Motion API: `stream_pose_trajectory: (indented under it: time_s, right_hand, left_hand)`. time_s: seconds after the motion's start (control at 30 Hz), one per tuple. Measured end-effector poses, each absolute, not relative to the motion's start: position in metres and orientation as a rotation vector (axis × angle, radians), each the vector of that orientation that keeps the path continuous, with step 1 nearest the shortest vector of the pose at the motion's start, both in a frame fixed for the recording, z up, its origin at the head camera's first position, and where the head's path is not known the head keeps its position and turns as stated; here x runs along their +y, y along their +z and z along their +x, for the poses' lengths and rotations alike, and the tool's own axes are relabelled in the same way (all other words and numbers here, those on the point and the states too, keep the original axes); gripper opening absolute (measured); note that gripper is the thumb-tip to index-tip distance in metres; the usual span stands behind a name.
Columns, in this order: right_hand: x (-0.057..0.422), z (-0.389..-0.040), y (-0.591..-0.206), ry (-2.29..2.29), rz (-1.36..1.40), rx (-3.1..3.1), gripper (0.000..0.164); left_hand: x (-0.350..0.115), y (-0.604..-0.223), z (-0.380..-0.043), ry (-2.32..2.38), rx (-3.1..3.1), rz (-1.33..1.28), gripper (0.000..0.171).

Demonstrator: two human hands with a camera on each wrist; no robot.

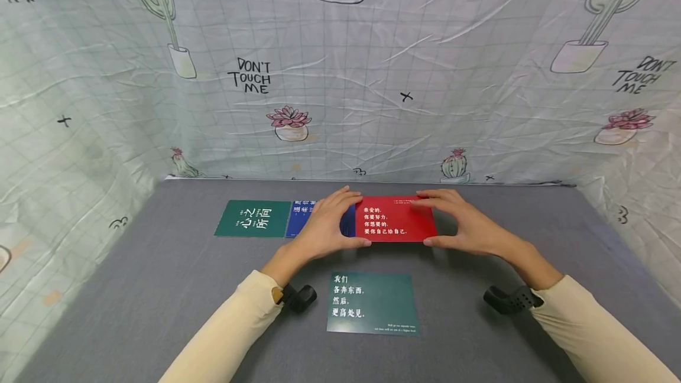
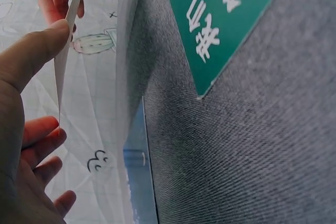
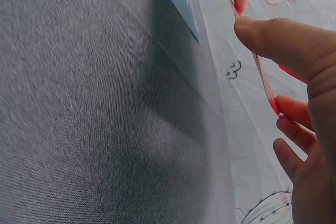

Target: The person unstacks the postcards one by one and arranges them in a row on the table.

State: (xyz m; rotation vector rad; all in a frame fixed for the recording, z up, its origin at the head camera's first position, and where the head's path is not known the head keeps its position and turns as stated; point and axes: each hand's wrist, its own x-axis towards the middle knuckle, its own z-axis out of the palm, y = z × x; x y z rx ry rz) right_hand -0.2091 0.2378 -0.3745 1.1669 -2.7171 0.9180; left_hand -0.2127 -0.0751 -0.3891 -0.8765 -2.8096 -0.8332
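A red card [image 1: 395, 218] with white lettering is held level above the grey table by both hands. My left hand [image 1: 327, 223] pinches its left end between thumb and fingers, and my right hand [image 1: 468, 224] pinches its right end. In both wrist views the card shows edge-on, with a gap between it and the table. Behind my left hand lies a blue card [image 1: 298, 217], partly hidden by that hand. Left of it, a green card [image 1: 252, 218] lies edge to edge with the blue one. Nearer to me, a second green card [image 1: 372, 303] lies flat.
The grey cloth-covered table [image 1: 175, 306] ends at the back against a hanging printed sheet [image 1: 340, 75] with cactus drawings. More of that sheet hangs at both sides. Black straps with small devices sit on the left wrist [image 1: 300, 298] and right wrist [image 1: 511, 300].
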Motion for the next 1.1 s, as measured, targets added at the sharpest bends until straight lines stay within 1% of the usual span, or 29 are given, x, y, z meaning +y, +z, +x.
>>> stream_pose_trajectory:
  time_s: [0.67,1.1]
  right_hand:
    - [0.244,-0.235,-0.395,0.927,1.13,-2.813,0.061]
    - [0.24,-0.24,-0.4,0.95,1.115,-2.858,0.059]
  left_hand:
    - [-0.066,-0.407,-0.238,-0.759,-2.936,-0.825,0.085]
    - [-0.066,-0.409,-0.246,-0.649,-3.0,-0.83,0.085]
